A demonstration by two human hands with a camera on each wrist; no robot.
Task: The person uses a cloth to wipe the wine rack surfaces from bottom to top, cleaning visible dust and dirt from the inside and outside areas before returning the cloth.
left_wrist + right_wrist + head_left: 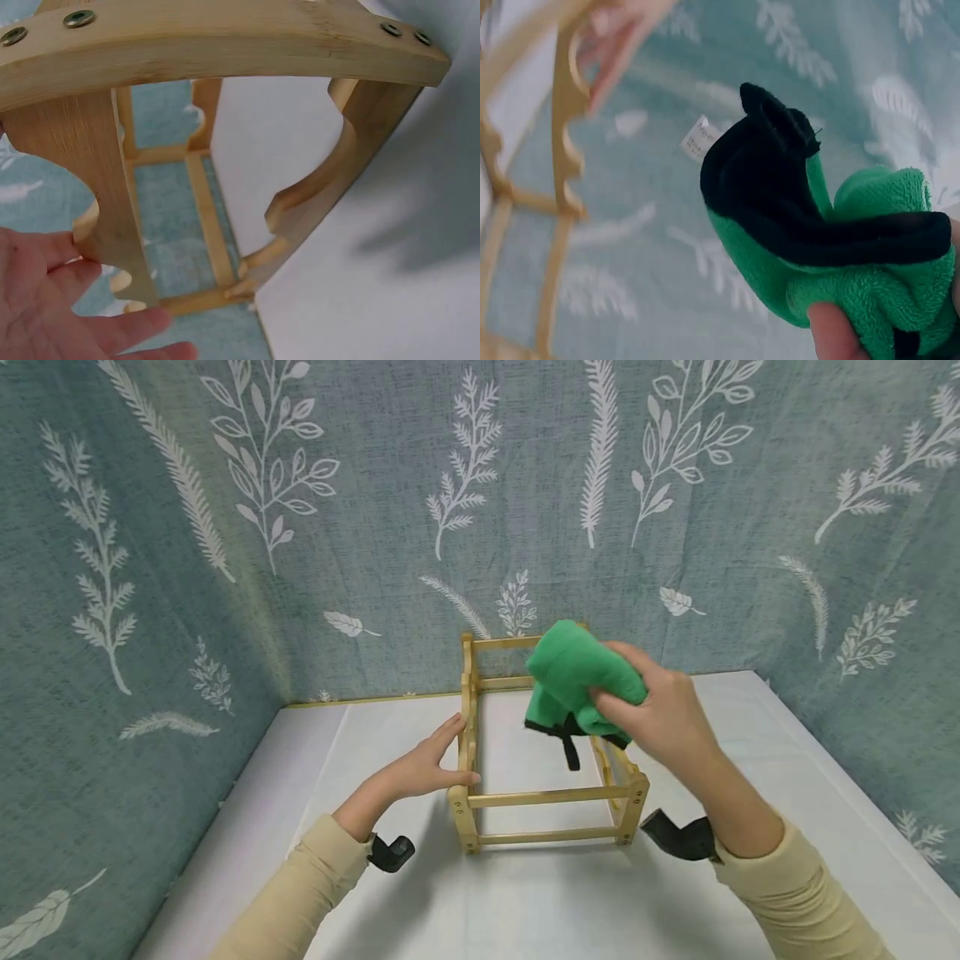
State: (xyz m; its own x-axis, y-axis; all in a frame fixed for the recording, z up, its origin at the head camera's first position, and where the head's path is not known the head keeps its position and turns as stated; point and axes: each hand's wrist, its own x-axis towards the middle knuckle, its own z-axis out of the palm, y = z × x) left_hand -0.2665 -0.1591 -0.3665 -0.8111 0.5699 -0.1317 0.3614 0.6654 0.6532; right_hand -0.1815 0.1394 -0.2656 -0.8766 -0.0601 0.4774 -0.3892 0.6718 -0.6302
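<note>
My right hand (660, 710) grips a folded green terry cloth (573, 668) with black trim and a hanging black loop, held up above a wooden rack (547, 795). The right wrist view shows the cloth (855, 289) bunched, its black edge folded over, a small white tag (699, 139) sticking out and a finger pressing from below. My left hand (423, 764) rests at the rack's left side, fingers extended and thumb at the front corner. In the left wrist view the fingers (124, 330) spread straight beside the notched side panel (71, 142).
The rack stands on a white-covered table (375, 902), with notched sides and crossbars at front and back. Behind the table hangs a teal curtain (390, 527) with white leaf patterns, which also closes in both sides. Black wrist mounts (390, 853) sit on both wrists.
</note>
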